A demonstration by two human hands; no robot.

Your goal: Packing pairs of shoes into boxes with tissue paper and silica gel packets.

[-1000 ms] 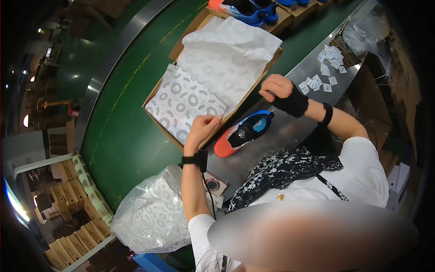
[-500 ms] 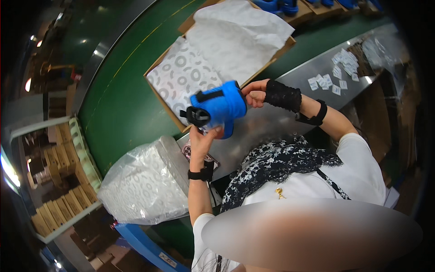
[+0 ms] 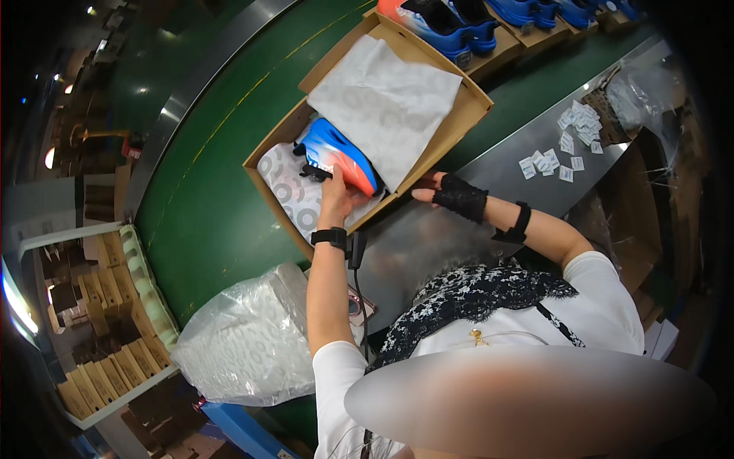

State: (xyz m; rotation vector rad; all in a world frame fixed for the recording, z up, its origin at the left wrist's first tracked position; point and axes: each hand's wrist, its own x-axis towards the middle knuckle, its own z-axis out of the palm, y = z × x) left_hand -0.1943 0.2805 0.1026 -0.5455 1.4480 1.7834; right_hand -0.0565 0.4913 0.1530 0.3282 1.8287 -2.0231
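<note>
A blue, white and orange sports shoe [image 3: 336, 153] lies on its side within an open cardboard shoebox [image 3: 466, 126], on patterned white tissue paper [image 3: 287, 180]. My left hand [image 3: 336, 200] grips the shoe from the near side, thumb against its orange and white part; some fingers are hidden beneath it. My right hand [image 3: 451, 195], in a black lace fingerless glove, rests at the box's near edge with thumb and fingers apart, holding nothing visible. A raised flap of tissue [image 3: 386, 99] covers the far part of the box.
The box stands on a green belt [image 3: 222, 168] beside a metal ledge [image 3: 505, 168] with scattered small white packets [image 3: 581, 122]. A plastic-wrapped stack of tissue [image 3: 245, 336] sits at left. More shoes [image 3: 466, 30] on boxes line the far side. Shelved boxes [image 3: 115, 375] stand farther left.
The shoe has gone from above the box down onto the tissue inside, with my left hand still on it. My right hand has left the shoe for the box's near edge.
</note>
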